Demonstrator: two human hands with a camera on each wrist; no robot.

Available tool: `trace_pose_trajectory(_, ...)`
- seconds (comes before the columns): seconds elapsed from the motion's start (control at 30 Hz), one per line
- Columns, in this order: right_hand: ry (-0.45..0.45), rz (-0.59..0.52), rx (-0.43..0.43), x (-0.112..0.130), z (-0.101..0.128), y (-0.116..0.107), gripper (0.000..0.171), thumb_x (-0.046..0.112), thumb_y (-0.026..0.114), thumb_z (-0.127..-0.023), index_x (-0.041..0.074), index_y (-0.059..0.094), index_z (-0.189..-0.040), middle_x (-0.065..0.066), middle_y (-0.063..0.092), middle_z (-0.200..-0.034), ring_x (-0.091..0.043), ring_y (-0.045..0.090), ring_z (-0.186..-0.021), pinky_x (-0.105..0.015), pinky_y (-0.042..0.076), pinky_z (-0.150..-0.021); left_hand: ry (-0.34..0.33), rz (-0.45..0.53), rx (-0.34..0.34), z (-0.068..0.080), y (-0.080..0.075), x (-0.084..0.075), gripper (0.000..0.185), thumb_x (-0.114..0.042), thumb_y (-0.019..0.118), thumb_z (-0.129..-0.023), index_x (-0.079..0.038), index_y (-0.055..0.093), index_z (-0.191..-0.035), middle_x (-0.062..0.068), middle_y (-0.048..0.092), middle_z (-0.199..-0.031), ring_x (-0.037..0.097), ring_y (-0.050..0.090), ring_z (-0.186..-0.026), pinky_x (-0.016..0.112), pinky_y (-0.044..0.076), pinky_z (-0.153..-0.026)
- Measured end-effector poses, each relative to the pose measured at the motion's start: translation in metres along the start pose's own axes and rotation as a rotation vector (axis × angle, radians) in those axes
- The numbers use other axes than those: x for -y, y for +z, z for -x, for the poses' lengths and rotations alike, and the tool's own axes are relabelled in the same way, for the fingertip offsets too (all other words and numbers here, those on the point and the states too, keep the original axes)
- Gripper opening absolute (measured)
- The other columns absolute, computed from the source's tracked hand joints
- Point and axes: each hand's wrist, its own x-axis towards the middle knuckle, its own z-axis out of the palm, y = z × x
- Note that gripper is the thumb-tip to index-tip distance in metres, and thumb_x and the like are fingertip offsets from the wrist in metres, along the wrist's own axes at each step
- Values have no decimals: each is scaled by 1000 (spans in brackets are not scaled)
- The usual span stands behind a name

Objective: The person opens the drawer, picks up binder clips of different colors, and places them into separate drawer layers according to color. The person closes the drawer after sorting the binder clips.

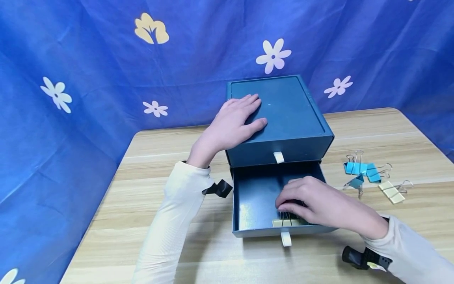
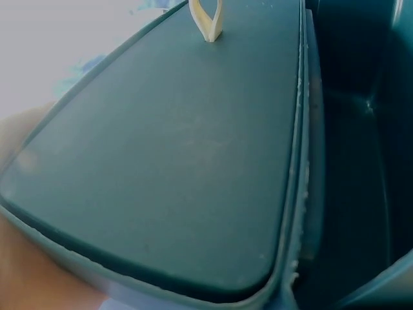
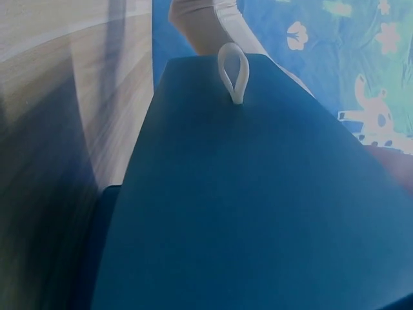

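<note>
On top of a dark blue two-drawer box (image 1: 287, 106) rests my left hand (image 1: 234, 120), palm down with its fingers spread. The lower drawer (image 1: 253, 205) is pulled out, and my right hand (image 1: 312, 201) reaches into it. Its curled fingers and thumb pinch the wire handles of a pale yellow binder clip (image 1: 281, 223) near the drawer's front wall; the hand hides part of the clip. The upper drawer front (image 2: 161, 161) is closed in the left wrist view. In the right wrist view a drawer front (image 3: 245, 194) fills the middle; the right fingers are hidden.
Several binder clips lie right of the box: blue ones (image 1: 373, 173) in a cluster and a pale yellow one (image 1: 391, 192). White pull tabs (image 1: 278, 157) stick out from the drawer fronts. Behind the wooden table (image 1: 159, 169) hangs a blue flowered cloth (image 1: 205, 59).
</note>
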Motion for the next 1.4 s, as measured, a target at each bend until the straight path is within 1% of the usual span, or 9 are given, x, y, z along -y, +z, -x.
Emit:
trace_pose_trajectory(0.2, 14, 3, -35, 1, 2, -6, 10, 13, 62, -95, 18, 71, -96, 13, 67, -89, 0, 59, -81, -20, 51, -70, -4, 2, -2, 0, -1, 0, 62, -42, 42, -100, -8, 31, -151, 7, 24, -158, 18, 17, -147, 34, 11, -117)
trace_pose_trajectory(0.4, 51, 54, -206, 5, 23, -30, 18, 11, 67, -91, 26, 69, -101, 14, 67, -92, 2, 60, -81, -18, 49, -70, 0, -2, 2, -1, -1, 0, 62, -42, 42, -100, -8, 31, -151, 7, 24, -158, 18, 17, -147, 33, 10, -117)
trace_pose_trajectory(0.57, 125, 184, -337, 2, 51, -52, 31, 3, 74, -82, 29, 70, -99, 17, 68, -91, 4, 60, -79, -13, 47, -71, 6, -16, 9, 0, -3, 0, 63, -42, 41, -101, -7, 30, -151, 8, 23, -158, 19, 16, -147, 33, 11, -117)
trace_pose_trajectory(0.83, 367, 397, -451, -12, 95, -66, 23, 1, 76, -79, 23, 73, -88, 11, 70, -82, 12, 55, -76, -11, 43, -64, 4, -28, 29, -1, -3, -2, 63, -43, 39, -101, -7, 28, -152, 7, 21, -159, 19, 14, -147, 33, 10, -117)
trace_pose_trajectory(0.97, 482, 444, -508, -23, 121, -70, 18, 2, 75, -80, 19, 74, -85, 18, 66, -77, 15, 48, -71, -12, 38, -58, 0, -23, 32, -1, -3, -2, 63, -43, 39, -101, -7, 27, -152, 7, 21, -159, 19, 14, -147, 34, 10, -117)
trace_pose_trajectory(1.1, 551, 381, -605, -40, 150, -74, 15, -2, 71, -82, 13, 73, -83, 30, 60, -73, 18, 49, -68, -5, 39, -57, 3, -20, 33, -1, -3, -2, 63, -43, 39, -101, -7, 28, -152, 7, 21, -159, 19, 14, -147, 34, 10, -116)
trace_pose_trajectory(1.17, 572, 323, -655, -50, 163, -73, 21, -4, 67, -86, 16, 72, -83, 31, 60, -72, 18, 51, -67, -3, 40, -57, 3, -18, 33, -1, -3, -2, 63, -43, 39, -101, -7, 28, -152, 7, 21, -159, 19, 13, -147, 34, 10, -116)
trace_pose_trajectory(1.3, 566, 177, -739, -75, 190, -67, 35, -10, 60, -89, 24, 70, -85, 26, 62, -69, 12, 54, -61, -3, 40, -60, 0, -16, 30, 0, -2, -2, 63, -43, 39, -101, -7, 28, -152, 7, 21, -159, 19, 14, -147, 34, 10, -116)
trace_pose_trajectory(1.4, 590, 98, -776, -104, 218, -62, 38, -10, 59, -89, 26, 69, -85, 22, 63, -65, 8, 54, -55, -6, 41, -53, 2, -16, 27, 0, -2, -2, 62, -42, 40, -101, -7, 28, -152, 7, 21, -159, 20, 14, -147, 34, 11, -116)
